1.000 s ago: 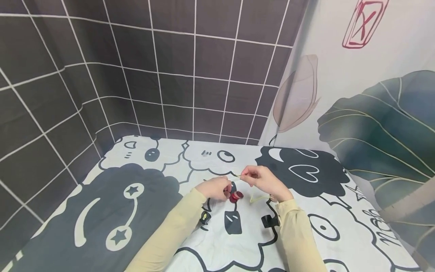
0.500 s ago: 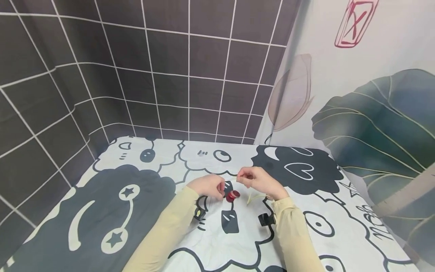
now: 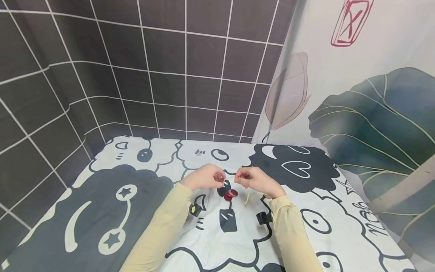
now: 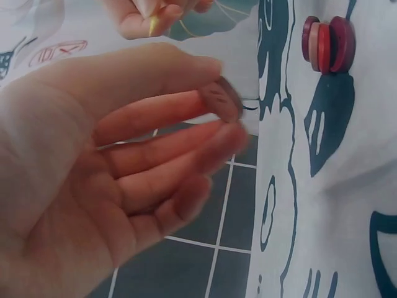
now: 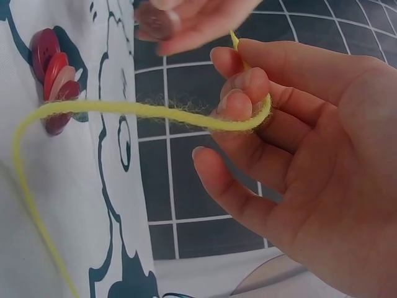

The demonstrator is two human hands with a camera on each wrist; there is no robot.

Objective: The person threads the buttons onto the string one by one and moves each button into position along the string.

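The left hand (image 3: 205, 176) pinches a dull red button (image 4: 222, 101) in its grip. Just to the right, the right hand (image 3: 256, 179) pinches fuzzy yellow yarn (image 5: 149, 111). A bunch of red and pink buttons (image 5: 57, 73) sits on the cloth (image 3: 238, 247), nearer than both hands.
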